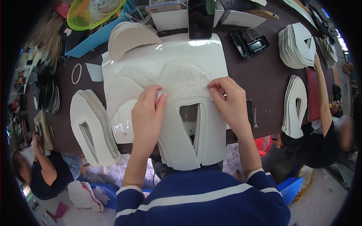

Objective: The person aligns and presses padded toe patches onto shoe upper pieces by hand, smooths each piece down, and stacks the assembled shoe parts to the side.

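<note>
Your left hand [148, 113] pinches the layered white pieces [214, 132] at their ten o'clock edge, thumb close to fingertips. Your right hand [230, 101] pinches the edge at two o'clock; how many layers either grips is hard to tell. The pieces lie before you, overhanging the brown table [260, 88] toward six. A cut-out stack [92, 126] sits at nine o'clock, an upright phone [201, 19] at twelve.

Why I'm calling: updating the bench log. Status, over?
Left hand and right hand at opposite edges of white shoe-upper piece. Black smartphone beyond, clear of both hands.
</note>
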